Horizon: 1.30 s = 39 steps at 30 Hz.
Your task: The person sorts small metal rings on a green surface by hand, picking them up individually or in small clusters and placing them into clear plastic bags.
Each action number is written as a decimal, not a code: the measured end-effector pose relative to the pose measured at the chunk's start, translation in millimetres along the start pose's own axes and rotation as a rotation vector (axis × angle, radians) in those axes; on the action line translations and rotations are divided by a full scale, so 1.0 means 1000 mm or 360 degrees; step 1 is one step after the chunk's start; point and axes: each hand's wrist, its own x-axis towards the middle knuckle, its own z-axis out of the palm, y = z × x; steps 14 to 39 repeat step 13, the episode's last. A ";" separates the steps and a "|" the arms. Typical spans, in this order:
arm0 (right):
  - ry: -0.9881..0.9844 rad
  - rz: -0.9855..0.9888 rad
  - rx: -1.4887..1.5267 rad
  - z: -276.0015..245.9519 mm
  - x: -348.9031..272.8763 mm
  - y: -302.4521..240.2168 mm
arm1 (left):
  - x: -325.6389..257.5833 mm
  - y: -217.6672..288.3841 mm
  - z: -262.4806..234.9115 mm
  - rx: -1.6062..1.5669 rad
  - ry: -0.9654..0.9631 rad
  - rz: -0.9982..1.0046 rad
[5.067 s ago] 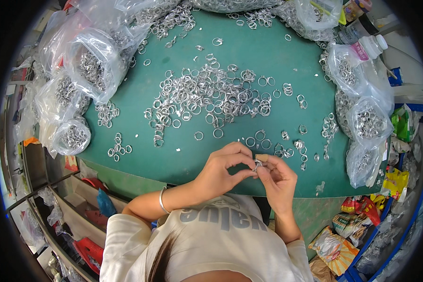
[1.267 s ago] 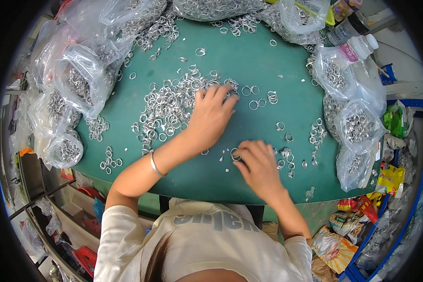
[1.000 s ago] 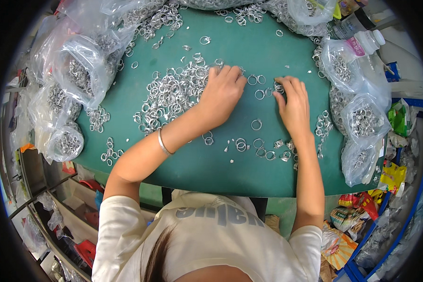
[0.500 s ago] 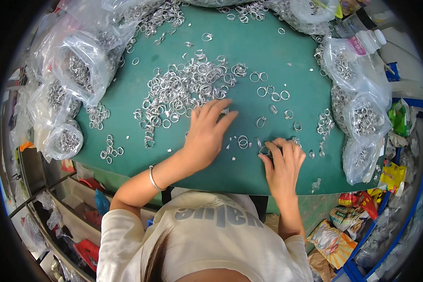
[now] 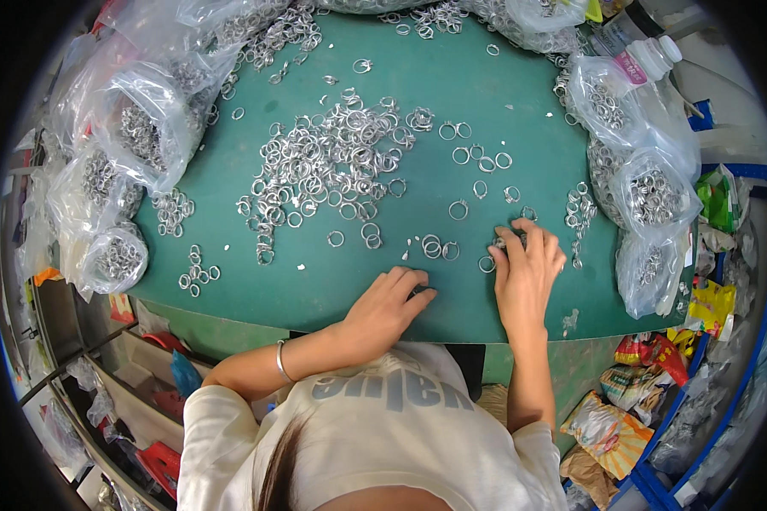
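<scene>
A heap of silver-coloured metal rings (image 5: 337, 162) lies left of the middle on the green tabletop. My left hand (image 5: 389, 308) rests low over the table's near edge, fingers curled toward the thumb; whatever is between them is too dark to make out. Just beyond it are a few loose rings (image 5: 432, 247) and small white bits. My right hand (image 5: 528, 277) bends over the right part of the table, its fingertips closed on a ring (image 5: 498, 244) partly hidden under them. Another ring (image 5: 487, 264) lies beside its thumb. Several single rings (image 5: 458, 209) are spread farther off.
Clear plastic bags full of rings line the left side (image 5: 115, 255) and right side (image 5: 654, 200). A small ring cluster (image 5: 198, 274) sits near the left edge. A white-capped bottle (image 5: 648, 61) leans at the far right. Open drawers (image 5: 149, 375) and bagged packages (image 5: 607, 430) flank me below.
My left hand has drawn back from the heap toward the near edge, uncovering loose rings there. My right hand has shifted slightly right and away from me. The whole view has moved a little.
</scene>
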 end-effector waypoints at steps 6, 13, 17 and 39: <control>0.0085 -0.0183 0.0802 0.019 -0.023 -0.022 | -0.001 0.004 -0.005 -0.0302 0.0299 -0.0175; -0.0209 -0.0181 0.0853 0.018 -0.056 -0.035 | -0.004 0.005 -0.003 -0.0048 -0.0086 -0.0202; -0.0209 -0.0181 0.0853 0.018 -0.056 -0.035 | -0.004 0.005 -0.003 -0.0048 -0.0086 -0.0202; -0.0209 -0.0181 0.0853 0.018 -0.056 -0.035 | -0.004 0.005 -0.003 -0.0048 -0.0086 -0.0202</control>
